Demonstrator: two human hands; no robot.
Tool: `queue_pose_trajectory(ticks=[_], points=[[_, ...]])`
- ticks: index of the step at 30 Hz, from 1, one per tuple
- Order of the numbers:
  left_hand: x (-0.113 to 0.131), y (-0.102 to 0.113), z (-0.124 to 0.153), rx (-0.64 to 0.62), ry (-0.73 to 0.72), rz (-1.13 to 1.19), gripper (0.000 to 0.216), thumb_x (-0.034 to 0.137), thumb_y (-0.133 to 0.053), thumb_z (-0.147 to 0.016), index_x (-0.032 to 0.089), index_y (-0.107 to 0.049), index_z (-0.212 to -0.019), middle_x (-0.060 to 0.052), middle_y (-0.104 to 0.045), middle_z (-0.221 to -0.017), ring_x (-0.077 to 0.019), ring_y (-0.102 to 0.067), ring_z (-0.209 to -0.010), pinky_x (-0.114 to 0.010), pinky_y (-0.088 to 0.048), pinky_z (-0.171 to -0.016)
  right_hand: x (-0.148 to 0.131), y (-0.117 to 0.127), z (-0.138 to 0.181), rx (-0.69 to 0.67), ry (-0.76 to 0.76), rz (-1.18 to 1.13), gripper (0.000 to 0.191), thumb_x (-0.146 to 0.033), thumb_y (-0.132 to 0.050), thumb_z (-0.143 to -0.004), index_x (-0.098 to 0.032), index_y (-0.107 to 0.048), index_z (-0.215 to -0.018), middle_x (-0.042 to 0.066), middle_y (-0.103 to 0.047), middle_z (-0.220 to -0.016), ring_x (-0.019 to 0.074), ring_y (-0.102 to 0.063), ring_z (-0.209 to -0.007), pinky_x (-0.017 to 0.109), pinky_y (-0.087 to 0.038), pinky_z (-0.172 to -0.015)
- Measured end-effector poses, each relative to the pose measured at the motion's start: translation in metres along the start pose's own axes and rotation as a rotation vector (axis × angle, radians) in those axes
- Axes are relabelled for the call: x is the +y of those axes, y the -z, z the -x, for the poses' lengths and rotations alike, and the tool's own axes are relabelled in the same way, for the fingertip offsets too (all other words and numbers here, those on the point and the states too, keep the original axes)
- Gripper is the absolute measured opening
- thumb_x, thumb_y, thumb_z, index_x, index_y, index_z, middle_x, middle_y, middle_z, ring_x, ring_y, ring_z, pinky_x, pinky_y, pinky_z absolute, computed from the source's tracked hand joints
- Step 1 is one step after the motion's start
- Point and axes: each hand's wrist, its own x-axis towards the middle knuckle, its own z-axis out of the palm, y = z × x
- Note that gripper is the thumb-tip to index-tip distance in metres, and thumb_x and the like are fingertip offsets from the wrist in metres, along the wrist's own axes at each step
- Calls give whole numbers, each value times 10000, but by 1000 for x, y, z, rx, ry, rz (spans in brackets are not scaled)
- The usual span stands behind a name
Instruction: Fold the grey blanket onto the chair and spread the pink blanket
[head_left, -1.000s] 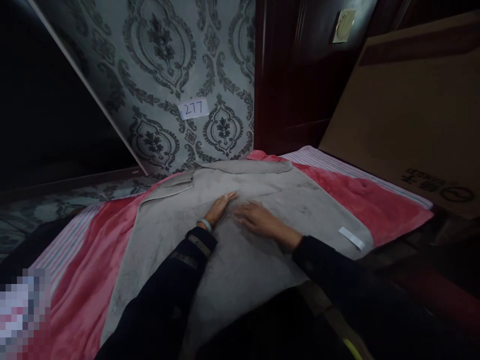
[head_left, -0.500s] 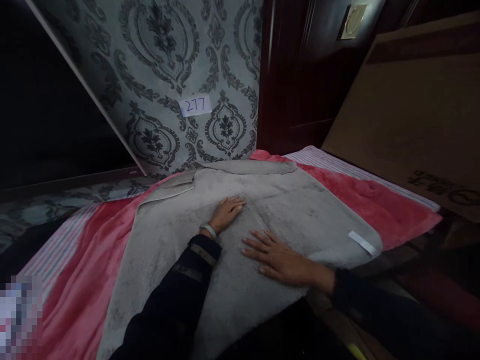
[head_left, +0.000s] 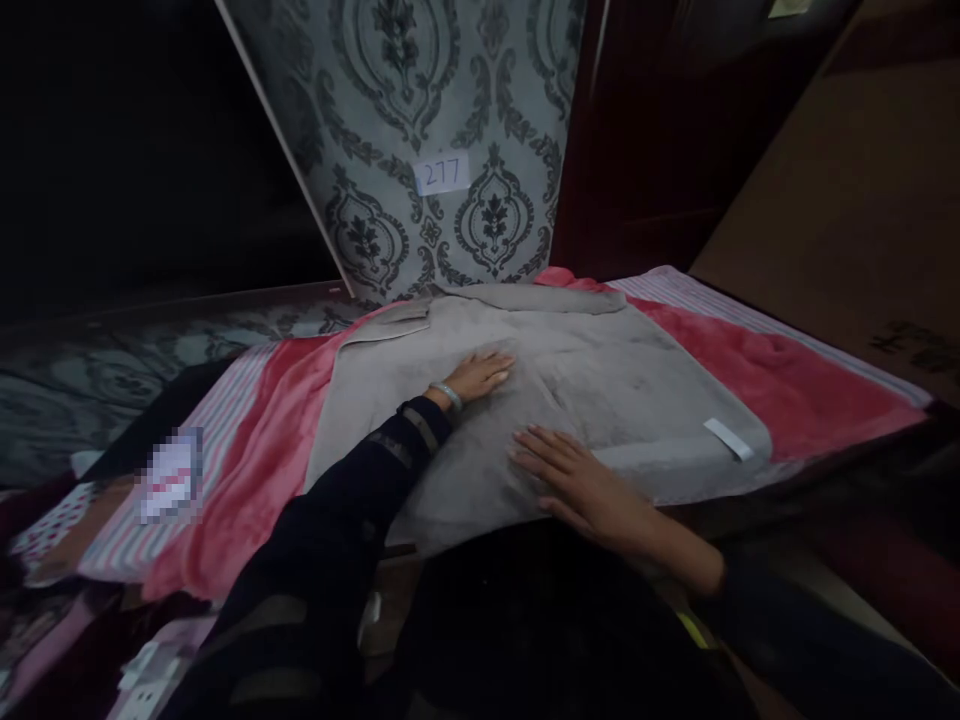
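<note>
A grey plush cloth (head_left: 600, 370), like a towel or small blanket, lies spread out with a white tag (head_left: 727, 439) at its right edge. Its far edge and far left corner are folded over. My left hand (head_left: 478, 377), with a bracelet at the wrist, rests flat on the middle of the cloth. Nearer to me and to the right, my right hand (head_left: 581, 480) is spread over the near part of it, fingers apart. Neither hand holds anything. Under the grey cloth is a red plush blanket (head_left: 780, 390), showing at both sides.
A striped sheet (head_left: 217, 410) lies beneath the red blanket. Behind stands a patterned wall (head_left: 375, 170) bearing a paper marked 277 (head_left: 442, 173). A large cardboard box (head_left: 847, 200) leans at the right, a dark screen (head_left: 150, 150) is at the left, and a white power strip (head_left: 150, 675) sits at lower left.
The view has shifted left and down, bringing the power strip into sight. Both hands stay flat on the grey cloth, my right hand now closer to its near edge.
</note>
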Motion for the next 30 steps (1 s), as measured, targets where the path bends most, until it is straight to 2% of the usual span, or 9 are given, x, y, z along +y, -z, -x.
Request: queue_pose_trajectory(ticks=[4, 8, 10, 13, 16, 19, 22, 26, 30], points=[[-14, 15, 43, 31, 30, 85, 573, 494, -270, -1034, 296, -474, -1532, -21, -417, -1628, -271, -244, -1560, -532, -72, -1272, 13, -7, -70, -91, 159, 35, 532, -416, -477, -1047, -258, -451, -1554, 59, -349, -1642, 248, -207, -1553, 497, -201, -1257], [-29, 3, 62, 37, 150, -53, 546, 420, -344, -1020, 303, -452, -1543, -35, -350, -1662, -287, -198, -1572, -576, -64, -1260, 23, -31, -108, -184, 108, 120, 555, -422, -524, -1026, -263, -451, -1552, 74, -352, -1637, 288, -229, -1544, 549, -172, -1249], [-32, -9, 63, 51, 178, -152, 558, 394, -376, -1011, 291, -431, -1557, -48, -324, -1674, -296, -165, -1579, -583, -58, -1260, 21, -40, -104, -188, 100, 154, 574, -434, -512, -1031, -272, -413, -1573, 70, -316, -1653, 297, -190, -1554, 574, -127, -1250], [-34, -19, 63, 61, 164, -228, 564, 410, -351, -1025, 308, -386, -1579, -40, -302, -1685, -290, -150, -1582, -584, -76, -1260, 10, -48, -79, -213, 153, 156, 610, -435, -529, -1025, -292, -365, -1595, 52, -262, -1675, 297, -125, -1567, 585, -82, -1252], [-35, -20, 63, 56, 147, -261, 567, 415, -312, -1039, 305, -352, -1593, -42, -293, -1689, -286, -154, -1581, -594, -103, -1254, -5, -56, -46, -227, 178, 123, 685, -420, -617, -980, -307, -350, -1600, 41, -233, -1685, 306, -63, -1573, 602, -47, -1250], [-33, -20, 63, 61, 148, -291, 566, 396, -307, -1041, 297, -346, -1596, -51, -294, -1689, -281, -164, -1579, -589, -112, -1255, -21, -64, -16, -253, 164, 94, 707, -380, -687, -934, -304, -404, -1577, 29, -233, -1686, 314, -22, -1575, 616, -18, -1249], [-30, -18, 62, 50, 138, -295, 572, 384, -332, -1033, 310, -335, -1600, -52, -291, -1690, -284, -167, -1577, -595, -113, -1253, -35, -64, 0, -291, 179, 52, 725, -366, -708, -915, -270, -419, -1572, 50, -265, -1676, 300, -63, -1574, 580, -66, -1264], [-28, -7, 71, 2, 142, -257, 589, 420, -336, -1030, 314, -308, -1609, -51, -283, -1692, -295, -170, -1576, -607, -113, -1245, -42, -49, -11, -211, 184, 40, 644, -374, -602, -991, -237, -394, -1585, 98, -271, -1674, 263, -133, -1569, 513, -176, -1262], [-31, 11, 95, 40, 220, -213, 597, 448, -262, -1043, 279, -301, -1614, -61, -282, -1692, -292, -153, -1581, -595, -112, -1246, -38, -44, -58, -174, 223, 98, 565, -389, -520, -1035, -236, -422, -1570, 116, -309, -1657, 281, -185, -1557, 540, -193, -1246]])
